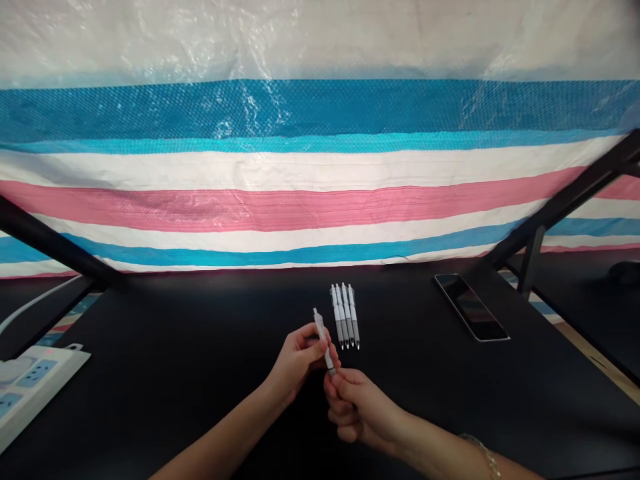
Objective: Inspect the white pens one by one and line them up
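Note:
A white click pen (321, 327) is held tilted above the black table, its clicker end pointing up and away from me. My left hand (296, 360) is closed around the barrel, thumb on top. At the lower end, my right hand (363, 407) pinches the pen's grip section, and its fingers hide the tip. Just beyond my hands, several matching white pens (345, 317) with grey grips lie side by side on the table, tips toward me.
A smartphone (473, 308) lies at the right on the black table (190, 333). On the left is a white power strip (43, 380) with a cable. Behind hangs a striped plastic sheet (300, 207), with black slanted bars (565, 200) at both sides.

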Demonstrator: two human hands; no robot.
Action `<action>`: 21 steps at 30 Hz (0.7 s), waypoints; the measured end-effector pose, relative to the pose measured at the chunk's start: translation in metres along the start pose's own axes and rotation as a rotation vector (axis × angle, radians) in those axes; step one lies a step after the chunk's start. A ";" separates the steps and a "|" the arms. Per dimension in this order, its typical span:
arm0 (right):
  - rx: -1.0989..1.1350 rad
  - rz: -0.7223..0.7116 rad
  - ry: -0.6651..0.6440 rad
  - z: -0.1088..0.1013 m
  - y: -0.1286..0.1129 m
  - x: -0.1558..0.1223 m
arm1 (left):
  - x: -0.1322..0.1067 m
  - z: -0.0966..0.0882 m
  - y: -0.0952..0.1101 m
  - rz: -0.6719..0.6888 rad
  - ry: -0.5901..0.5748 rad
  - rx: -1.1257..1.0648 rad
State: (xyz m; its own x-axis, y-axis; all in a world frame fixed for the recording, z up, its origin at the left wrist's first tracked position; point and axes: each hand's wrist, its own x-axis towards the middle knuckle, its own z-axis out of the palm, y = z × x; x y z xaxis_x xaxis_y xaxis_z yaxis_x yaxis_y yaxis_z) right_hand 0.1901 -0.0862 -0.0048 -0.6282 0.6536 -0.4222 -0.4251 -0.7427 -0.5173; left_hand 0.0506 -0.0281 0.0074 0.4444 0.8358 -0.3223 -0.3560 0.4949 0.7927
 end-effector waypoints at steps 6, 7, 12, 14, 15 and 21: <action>0.074 -0.062 -0.082 0.003 -0.001 0.001 | 0.001 -0.002 0.006 0.008 0.019 0.081; 0.100 -0.051 -0.084 0.002 0.000 0.002 | 0.002 -0.003 0.007 0.011 0.019 0.091; 0.131 -0.051 -0.023 -0.003 0.004 0.004 | 0.003 -0.004 0.006 0.021 0.026 0.107; 0.139 -0.032 -0.015 -0.004 0.005 0.004 | 0.004 -0.005 0.005 0.019 0.035 0.086; 0.141 -0.026 -0.012 -0.004 0.005 0.004 | 0.004 -0.005 0.005 0.017 0.039 0.076; 0.123 -0.020 -0.029 -0.003 0.004 0.004 | 0.007 -0.007 0.005 0.009 0.059 0.049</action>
State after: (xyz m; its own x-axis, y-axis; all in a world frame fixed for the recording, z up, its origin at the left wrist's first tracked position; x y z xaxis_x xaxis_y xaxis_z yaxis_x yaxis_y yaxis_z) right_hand 0.1882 -0.0865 -0.0110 -0.6369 0.6652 -0.3897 -0.5135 -0.7431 -0.4292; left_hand 0.0459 -0.0184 0.0054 0.3922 0.8532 -0.3438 -0.3187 0.4766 0.8193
